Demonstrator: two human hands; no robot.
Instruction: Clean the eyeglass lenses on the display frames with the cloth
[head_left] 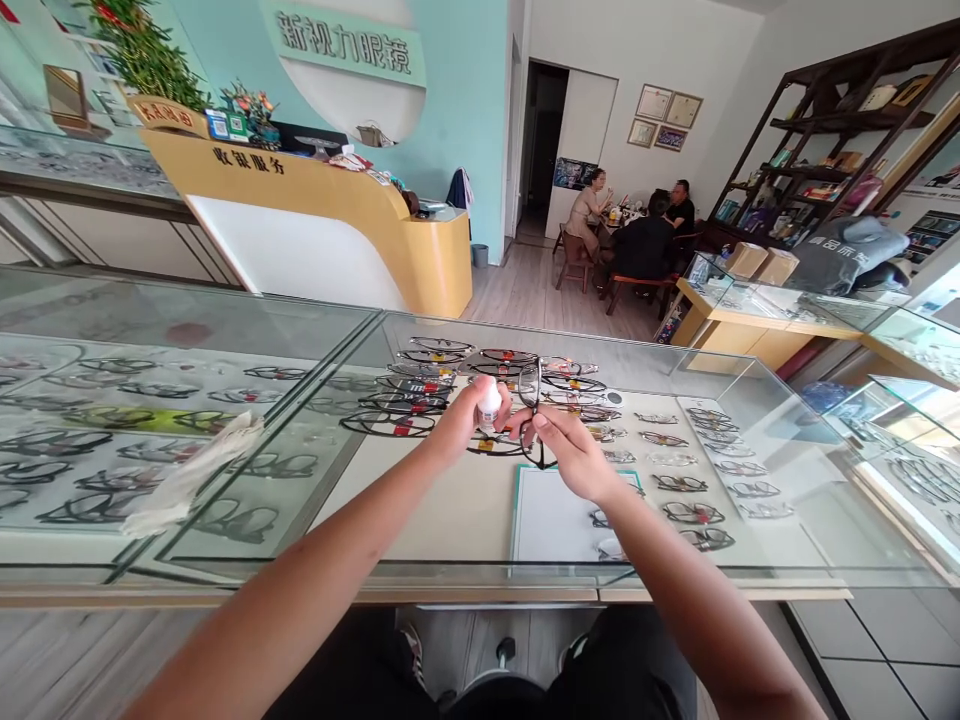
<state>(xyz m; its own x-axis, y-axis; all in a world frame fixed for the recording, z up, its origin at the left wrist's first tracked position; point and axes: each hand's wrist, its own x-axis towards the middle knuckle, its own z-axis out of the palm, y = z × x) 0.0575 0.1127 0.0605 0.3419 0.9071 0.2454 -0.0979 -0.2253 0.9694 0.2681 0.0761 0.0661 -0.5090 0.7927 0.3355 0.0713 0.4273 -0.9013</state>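
Note:
My left hand point(466, 418) is closed around a small white spray bottle point(489, 402), held upright above the glass counter. Just to its right, my right hand point(574, 452) pinches a pair of dark-framed eyeglasses point(530, 380). The glasses are turned on end, one lens above my fingers and the other below. Bottle and glasses are close together, with the bottle's top near the upper lens. Behind and below both hands lie rows of eyeglasses point(401, 422) in the display case, some with red or yellow tags.
A crumpled pale cloth point(195, 475) lies on the glass counter point(442, 570) at left. A white board with a teal edge point(551, 520) is below my hands. Beyond stands a yellow reception desk point(439, 265). Several people point(645, 240) sit around a table at the back.

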